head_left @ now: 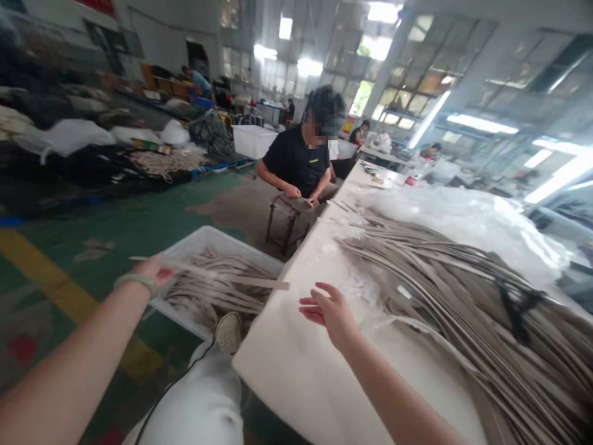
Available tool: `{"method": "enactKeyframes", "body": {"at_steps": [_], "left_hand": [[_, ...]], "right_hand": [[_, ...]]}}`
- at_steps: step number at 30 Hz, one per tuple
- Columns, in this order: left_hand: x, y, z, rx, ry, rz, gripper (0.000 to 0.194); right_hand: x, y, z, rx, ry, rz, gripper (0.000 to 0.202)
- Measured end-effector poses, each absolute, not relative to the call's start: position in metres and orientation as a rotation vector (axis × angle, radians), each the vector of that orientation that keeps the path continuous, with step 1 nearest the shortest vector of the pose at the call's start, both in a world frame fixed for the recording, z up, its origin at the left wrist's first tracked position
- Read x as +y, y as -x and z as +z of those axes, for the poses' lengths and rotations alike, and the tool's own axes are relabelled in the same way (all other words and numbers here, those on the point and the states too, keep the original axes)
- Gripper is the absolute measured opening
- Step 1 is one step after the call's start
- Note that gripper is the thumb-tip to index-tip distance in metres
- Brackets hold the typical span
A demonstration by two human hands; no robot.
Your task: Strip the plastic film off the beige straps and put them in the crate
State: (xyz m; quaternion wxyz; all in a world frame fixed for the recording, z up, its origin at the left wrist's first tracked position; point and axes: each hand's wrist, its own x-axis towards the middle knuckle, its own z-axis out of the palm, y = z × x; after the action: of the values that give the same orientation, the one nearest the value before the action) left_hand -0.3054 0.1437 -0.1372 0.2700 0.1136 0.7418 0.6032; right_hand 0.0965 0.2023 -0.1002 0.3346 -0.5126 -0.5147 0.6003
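Here, beige strip [259, 282] in left fingers [165, 272].

Pale wristband [137, 278], trousers [199, 402] (white).

A person [299, 162] sits near a white bin [252, 142].

This was a factory workshop: bundled strips [445, 266] covered a long counter [296, 346], workers sat at their places, plastic sheeting [472, 216] and piled materials [69, 142] lay about, and tube lights [482, 123] hung over a painted floor [143, 213] with yellow markings [50, 278] beside tall paned windows [370, 46].
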Motion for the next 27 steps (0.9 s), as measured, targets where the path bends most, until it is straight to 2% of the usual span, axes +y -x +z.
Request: {"method": "enactKeyframes", "body": {"at_steps": [3,6,9,11,13,18,22,27], "left_hand": [[0.150,0.266,-0.140,1.989,-0.379,1.462,0.016],[0.161,0.204,-0.134,1.880,-0.697,1.275,0.009],[0.192,0.136,-0.119,1.759,-1.095,1.049,0.014],[0.224,0.095,-0.112,1.810,-1.273,0.956,0.017],[0.257,0.061,-0.110,1.914,-1.388,0.893,0.023],[0.307,0.009,-0.119,2.216,-1.423,0.732,0.036],[0.309,-0.013,-0.123,2.341,-1.367,0.662,0.036],[0.282,-0.037,-0.120,2.198,-1.411,0.588,0.027]], "right_hand": [[0.201,-0.167,-0.115,-1.389,1.456,1.216,0.051],[0.191,-0.242,-0.125,-1.450,1.534,0.860,0.043],[0.185,-0.295,-0.135,-1.696,1.575,0.319,0.037],[0.187,-0.313,-0.144,-1.874,1.589,-0.134,0.042],[0.193,-0.319,-0.155,-1.967,1.623,-0.405,0.049],[0.208,-0.318,-0.175,-2.068,1.740,-0.483,0.056],[0.211,-0.319,-0.181,-2.077,1.773,-0.489,0.055],[0.210,-0.316,-0.177,-2.064,1.783,-0.421,0.058]]}}
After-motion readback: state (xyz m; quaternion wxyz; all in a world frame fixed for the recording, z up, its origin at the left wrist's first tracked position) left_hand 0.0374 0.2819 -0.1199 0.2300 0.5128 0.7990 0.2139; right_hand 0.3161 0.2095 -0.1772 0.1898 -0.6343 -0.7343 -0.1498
